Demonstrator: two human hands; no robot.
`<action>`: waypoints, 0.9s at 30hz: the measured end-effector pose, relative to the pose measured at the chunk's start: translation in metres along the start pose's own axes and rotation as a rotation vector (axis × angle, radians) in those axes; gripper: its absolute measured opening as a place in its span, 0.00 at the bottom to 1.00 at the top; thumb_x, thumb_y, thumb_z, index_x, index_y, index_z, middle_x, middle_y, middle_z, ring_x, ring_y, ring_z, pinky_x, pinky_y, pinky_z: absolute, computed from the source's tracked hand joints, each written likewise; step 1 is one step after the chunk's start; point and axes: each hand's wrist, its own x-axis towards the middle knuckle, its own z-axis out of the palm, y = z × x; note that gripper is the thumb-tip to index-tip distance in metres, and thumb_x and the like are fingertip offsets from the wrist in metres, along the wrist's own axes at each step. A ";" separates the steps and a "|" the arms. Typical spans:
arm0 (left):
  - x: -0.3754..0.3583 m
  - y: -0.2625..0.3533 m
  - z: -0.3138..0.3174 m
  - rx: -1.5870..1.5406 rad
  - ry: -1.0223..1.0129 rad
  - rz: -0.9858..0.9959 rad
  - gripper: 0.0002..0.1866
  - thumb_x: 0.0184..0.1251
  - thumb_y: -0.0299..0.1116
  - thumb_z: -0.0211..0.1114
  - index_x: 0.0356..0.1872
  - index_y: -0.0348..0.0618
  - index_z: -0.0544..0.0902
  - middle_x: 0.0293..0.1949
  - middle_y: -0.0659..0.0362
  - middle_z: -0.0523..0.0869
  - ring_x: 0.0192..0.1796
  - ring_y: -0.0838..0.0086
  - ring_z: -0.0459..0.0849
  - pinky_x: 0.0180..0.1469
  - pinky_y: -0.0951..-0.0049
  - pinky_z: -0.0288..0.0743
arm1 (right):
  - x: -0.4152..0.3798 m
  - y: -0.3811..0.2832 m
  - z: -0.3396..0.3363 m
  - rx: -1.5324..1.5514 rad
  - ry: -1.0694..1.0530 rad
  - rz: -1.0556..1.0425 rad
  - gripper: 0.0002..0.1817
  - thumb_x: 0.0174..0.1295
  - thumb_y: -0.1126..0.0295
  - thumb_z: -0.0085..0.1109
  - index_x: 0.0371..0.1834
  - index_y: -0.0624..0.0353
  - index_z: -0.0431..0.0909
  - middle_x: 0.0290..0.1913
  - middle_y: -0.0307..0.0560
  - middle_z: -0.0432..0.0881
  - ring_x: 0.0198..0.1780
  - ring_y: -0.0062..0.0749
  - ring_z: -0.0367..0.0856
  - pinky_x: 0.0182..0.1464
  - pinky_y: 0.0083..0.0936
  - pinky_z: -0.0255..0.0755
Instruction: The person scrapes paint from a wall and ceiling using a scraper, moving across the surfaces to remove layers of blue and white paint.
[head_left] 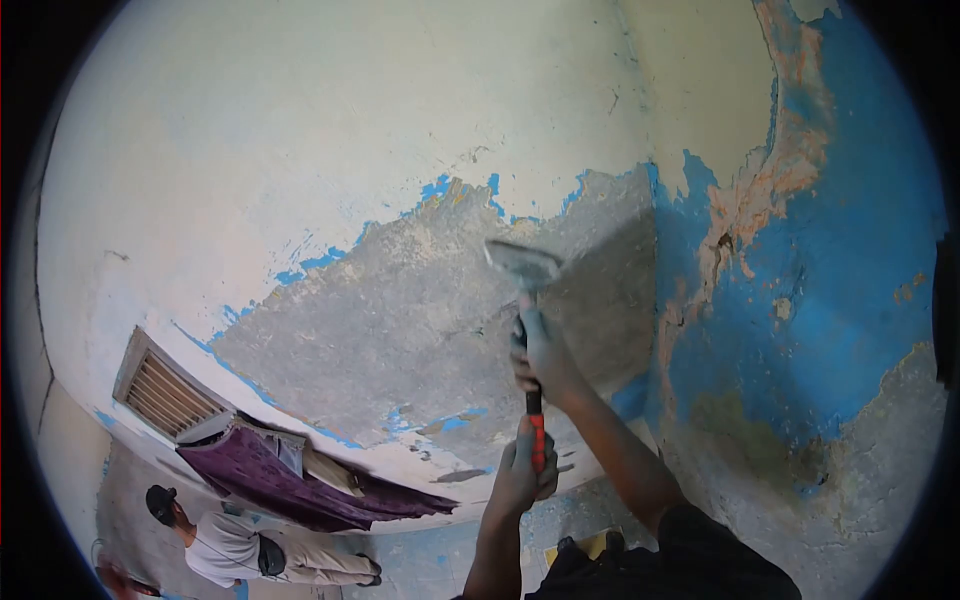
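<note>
A long-handled scraper [535,398] with a black and red handle is held up against the wall in both hands. Its broad metal blade [522,262], slightly blurred, is over bare grey plaster [400,300]; whether it touches cannot be told. My right hand [545,350] is closed round the upper black handle, just below the blade. Lower down, my left hand [518,475] grips the red end. Above the blade, a ragged edge of cream paint [400,110] shows blue flakes [435,188].
To the right, past the corner, stands a blue wall [850,260] with peeling patches. A slatted vent [165,385] and a purple cloth [270,475] are at lower left. A person in a white shirt [222,545] stands beneath them. Something yellow [592,547] lies near my feet.
</note>
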 end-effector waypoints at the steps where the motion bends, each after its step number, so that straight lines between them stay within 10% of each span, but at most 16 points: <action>1: 0.000 0.002 -0.002 -0.011 -0.006 -0.013 0.28 0.73 0.63 0.42 0.27 0.49 0.67 0.12 0.68 0.60 0.09 0.83 0.56 0.11 0.80 0.49 | 0.006 -0.005 0.001 -0.029 0.030 -0.029 0.25 0.68 0.37 0.43 0.28 0.46 0.62 0.15 0.28 0.54 0.12 0.16 0.51 0.13 0.20 0.49; 27: 0.022 0.068 0.026 0.064 -0.094 0.192 0.29 0.71 0.65 0.43 0.27 0.47 0.68 0.13 0.68 0.62 0.11 0.83 0.58 0.12 0.80 0.49 | 0.018 -0.078 0.034 -0.088 0.104 -0.158 0.25 0.68 0.38 0.43 0.27 0.47 0.62 0.16 0.29 0.56 0.13 0.15 0.53 0.15 0.19 0.52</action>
